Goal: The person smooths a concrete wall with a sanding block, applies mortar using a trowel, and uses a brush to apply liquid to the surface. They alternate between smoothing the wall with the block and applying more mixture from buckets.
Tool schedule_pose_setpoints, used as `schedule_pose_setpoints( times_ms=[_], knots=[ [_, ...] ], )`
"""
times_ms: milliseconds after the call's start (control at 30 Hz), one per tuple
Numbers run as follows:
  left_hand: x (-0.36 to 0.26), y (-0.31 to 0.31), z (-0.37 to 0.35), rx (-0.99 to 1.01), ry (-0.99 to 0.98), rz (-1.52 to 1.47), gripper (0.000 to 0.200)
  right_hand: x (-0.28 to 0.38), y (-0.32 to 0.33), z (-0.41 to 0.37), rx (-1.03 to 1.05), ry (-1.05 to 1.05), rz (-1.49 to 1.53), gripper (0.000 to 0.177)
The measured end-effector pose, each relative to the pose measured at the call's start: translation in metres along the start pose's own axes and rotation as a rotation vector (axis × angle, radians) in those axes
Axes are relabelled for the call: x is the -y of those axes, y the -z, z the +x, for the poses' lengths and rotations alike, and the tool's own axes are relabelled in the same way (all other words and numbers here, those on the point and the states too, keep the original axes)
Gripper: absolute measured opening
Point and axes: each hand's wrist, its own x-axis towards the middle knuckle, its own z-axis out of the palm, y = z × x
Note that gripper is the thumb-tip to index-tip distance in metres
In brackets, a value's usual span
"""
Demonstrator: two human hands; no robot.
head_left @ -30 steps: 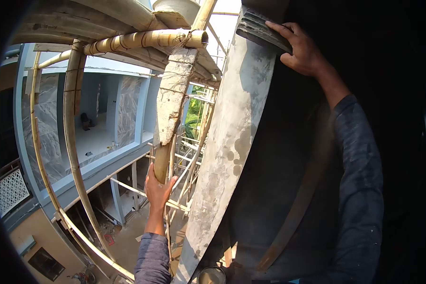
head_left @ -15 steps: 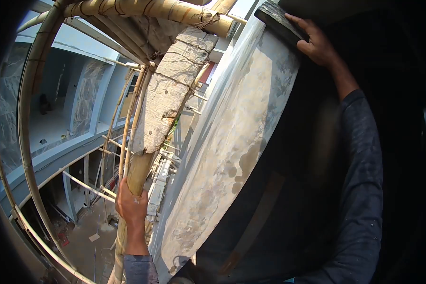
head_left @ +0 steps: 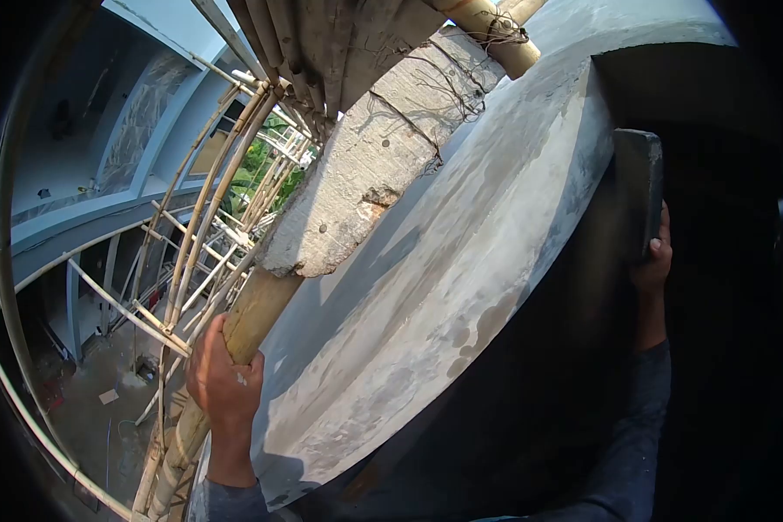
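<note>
Our left hand (head_left: 224,380) reaches up, fingers wrapped round the bamboo pole (head_left: 257,315). Our right hand (head_left: 652,263) (arm raised, in shadow) grips the float (head_left: 639,183) from below, upright at the plastered wall's (head_left: 461,261) shaded edge.

Right hand (head_left: 652,261) slides the float (head_left: 639,191) lower down the wall (head_left: 461,261) edge; float now upright. View tilts downward.

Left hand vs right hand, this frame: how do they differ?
Left hand wraps a round bamboo pole; right hand grips a flat dark float. Left hand is sunlit, low at left; right hand sits in shadow, higher, by the shaded face of the wall. Left hand shows its whole back; right hand is partly hidden behind the float. Both are closed on something.
</note>
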Motion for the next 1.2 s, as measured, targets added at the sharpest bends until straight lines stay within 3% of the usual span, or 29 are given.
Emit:
schedule_pose_setpoints(
  times_ms=[100,167,267,300,400,433,467,500,633,767,833,967,1033,1100,1200],
  knots=[
    [0.002,0.0,-0.001,0.013,-0.016,-0.014,0.072,0.016,-0.008,0.009,-0.02,0.04,-0.037,0.081],
    [0.002,0.0,0.0,0.018,-0.014,0.001,0.073,0.032,-0.013,0.021,-0.035,0.148,-0.338,0.08],
    [0.004,0.0,0.0,0.012,-0.031,-0.018,0.073,0.083,-0.057,0.045,-0.015,0.446,-0.953,0.06],
    [0.004,0.0,0.0,0.016,-0.025,-0.02,0.073,0.102,-0.065,0.052,0.005,0.395,-1.114,0.049],
    [0.002,0.0,0.0,0.018,-0.029,-0.028,0.072,0.144,-0.082,0.097,-0.014,0.703,-1.565,0.045],
    [0.002,0.0,0.0,0.013,-0.024,-0.026,0.071,0.157,-0.094,0.11,-0.042,0.621,-1.622,0.043],
    [0.003,0.0,0.0,0.009,-0.02,-0.023,0.07,0.167,-0.095,0.131,0.025,0.605,-1.716,0.057],
    [0.003,-0.001,0.0,0.015,-0.021,-0.028,0.07,0.17,-0.103,0.139,0.029,0.601,-1.721,0.057],
    [0.005,-0.002,0.0,-0.016,-0.045,-0.018,0.069,0.175,-0.174,0.155,0.098,0.071,-1.927,0.046],
    [0.005,-0.002,0.001,-0.003,-0.037,-0.034,0.069,0.152,-0.163,0.183,0.22,0.241,-1.927,0.035],
    [0.005,-0.001,0.001,-0.004,-0.04,-0.038,0.069,0.151,-0.189,0.18,0.204,-0.079,-1.955,0.037],
    [0.005,-0.003,0.002,-0.028,-0.046,-0.021,0.067,0.147,-0.199,0.172,0.286,-0.113,-1.848,0.036],
    [0.003,-0.003,0.0,-0.027,-0.047,-0.024,0.066,0.128,-0.181,0.201,0.612,-0.227,-1.628,0.034],
    [0.002,-0.002,0.002,-0.048,-0.05,0.003,0.065,0.127,-0.177,0.203,0.533,-0.198,-1.55,0.032],
    [0.001,0.0,0.001,-0.003,-0.003,-0.009,0.064,0.129,-0.17,0.207,0.351,-0.059,-1.695,0.027]
  ],
)
